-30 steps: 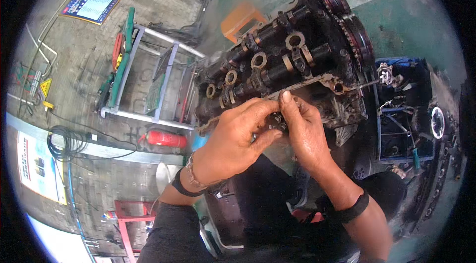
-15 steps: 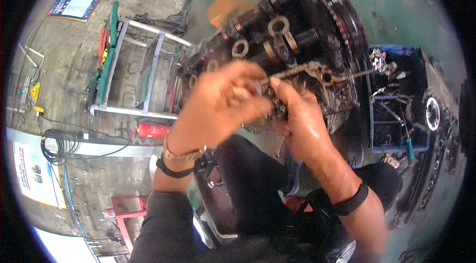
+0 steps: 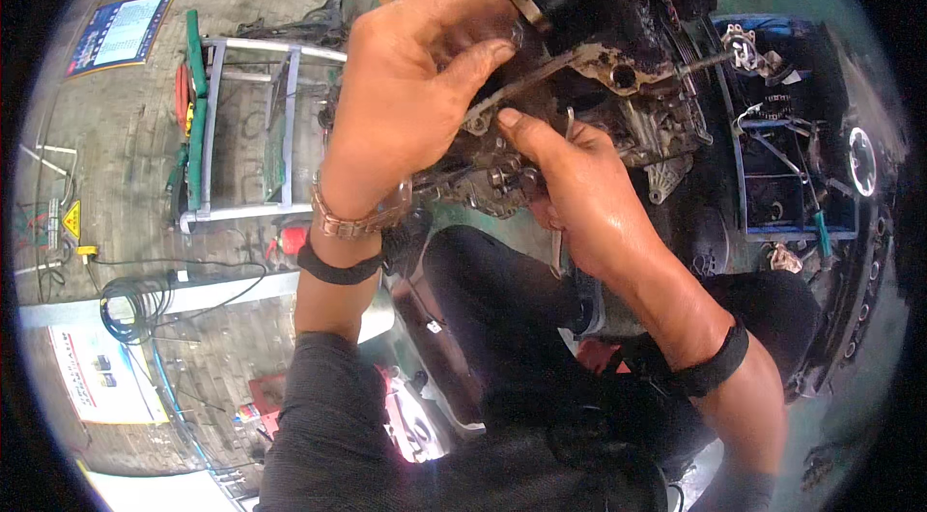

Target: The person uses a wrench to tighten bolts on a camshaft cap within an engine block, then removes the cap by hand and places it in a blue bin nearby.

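A greasy, dark engine [image 3: 649, 130] with its inner parts exposed stands in front of me. My left hand [image 3: 410, 77] is raised over its near left part, fingers curled and thumb close to the fingertips. Whatever it pinches, if anything, I cannot make out. Lower and to the right, my right hand [image 3: 589, 188] is closed around a slim metal tool [image 3: 557, 253], whose ends show above and below the fingers; its exact kind is unclear. The right thumb lies by a pale metal bracket edge [image 3: 541, 77] that runs along the engine's near side.
On the right sits a blue compartment tray [image 3: 800, 234] with metal parts. A silver metal frame [image 3: 241, 214] stands at left, with a red fire extinguisher [image 3: 288, 241] below it. A coiled black cable [image 3: 130, 309] lies farther left. My knees are under the engine.
My left hand has moved up, away from the right hand, which it was close beside. The view has shifted, so the engine sits higher. The tool in the right hand now shows more plainly.
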### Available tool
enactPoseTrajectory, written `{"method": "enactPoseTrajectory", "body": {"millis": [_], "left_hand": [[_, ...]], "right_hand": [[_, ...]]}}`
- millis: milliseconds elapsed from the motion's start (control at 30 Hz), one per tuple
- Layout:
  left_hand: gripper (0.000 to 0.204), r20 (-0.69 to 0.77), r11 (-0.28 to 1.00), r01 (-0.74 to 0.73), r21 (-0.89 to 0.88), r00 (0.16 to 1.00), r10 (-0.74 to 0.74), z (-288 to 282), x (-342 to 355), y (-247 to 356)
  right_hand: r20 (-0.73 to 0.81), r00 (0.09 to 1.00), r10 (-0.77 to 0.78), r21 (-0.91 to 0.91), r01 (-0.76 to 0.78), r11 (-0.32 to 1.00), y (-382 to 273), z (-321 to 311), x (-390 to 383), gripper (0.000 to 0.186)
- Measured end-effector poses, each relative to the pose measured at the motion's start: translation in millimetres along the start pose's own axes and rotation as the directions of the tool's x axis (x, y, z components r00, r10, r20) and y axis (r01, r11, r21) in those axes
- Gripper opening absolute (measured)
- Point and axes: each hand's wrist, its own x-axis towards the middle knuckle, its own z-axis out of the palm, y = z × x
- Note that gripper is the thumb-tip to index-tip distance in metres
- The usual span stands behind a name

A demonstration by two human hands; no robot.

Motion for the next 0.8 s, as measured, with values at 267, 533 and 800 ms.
{"method": "enactPoseTrajectory", "body": {"millis": [267, 533, 800], "left_hand": [[0.015, 0.012, 0.988, -0.151, 0.045, 0.989, 0.151, -0.8, 1.2, -3.2], [0.015, -0.016, 0.991, -0.136, 0.005, 0.991, 0.136, 1.6, 1.2, -1.5], [0.014, -0.033, 0.996, 0.031, -0.085, 0.999, -0.034, 4.3, -0.8, 3.5]], "right_hand": [[0.048, 0.996, -0.076, -0.082, 0.08, 0.993, 5.5, 0.9, -0.7, 0.028], [0.116, 0.98, -0.162, -0.027, 0.166, 0.986, 14.4, 3.5, 5.0, 0.027], [0.132, 0.973, -0.191, -0.066, 0.201, 0.977, 13.8, 5.3, 5.2, 0.026]]}}
